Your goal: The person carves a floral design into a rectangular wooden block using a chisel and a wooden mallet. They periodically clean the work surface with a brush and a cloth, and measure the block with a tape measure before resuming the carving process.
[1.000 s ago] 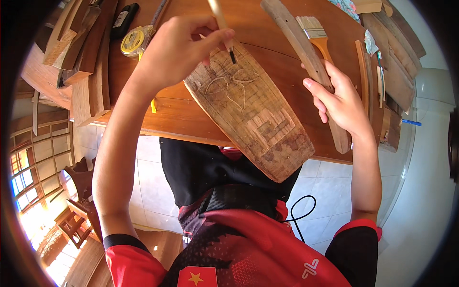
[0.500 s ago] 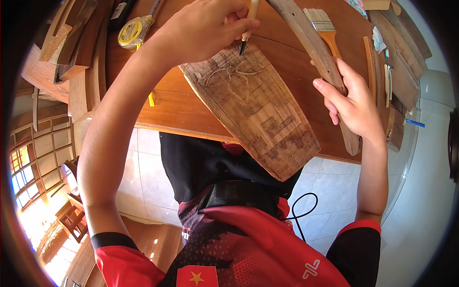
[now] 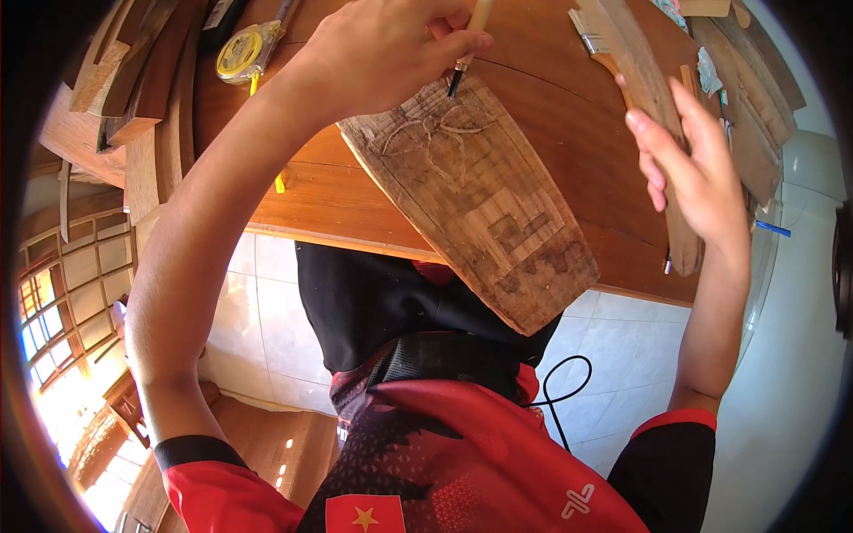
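My left hand (image 3: 386, 58) is closed round the pale wooden handle of a carving chisel (image 3: 481, 18). The chisel's dark metal tip meets the far end of a thick wooden board (image 3: 484, 195). Carved in that board are a flower-like line pattern and blocky shapes; its near end juts past the table edge over my lap. Off to the right, my right hand (image 3: 693, 169) grips a long, slightly curved wooden stick (image 3: 635, 58), raised apart from the chisel. Part of the chisel handle is cut off by the upper edge.
The brown wooden table (image 3: 569, 115) bears a flat paintbrush (image 3: 597, 40), partly behind the stick, and a yellow tape measure (image 3: 246, 55). Wood pieces (image 3: 142, 80) are stacked at the left, with more planks (image 3: 751, 80) at the right. A black cable (image 3: 558, 391) loops above the tiled floor.
My right hand has swung the wooden stick to the right, away from the chisel. The left hand and chisel have hardly shifted on the board.
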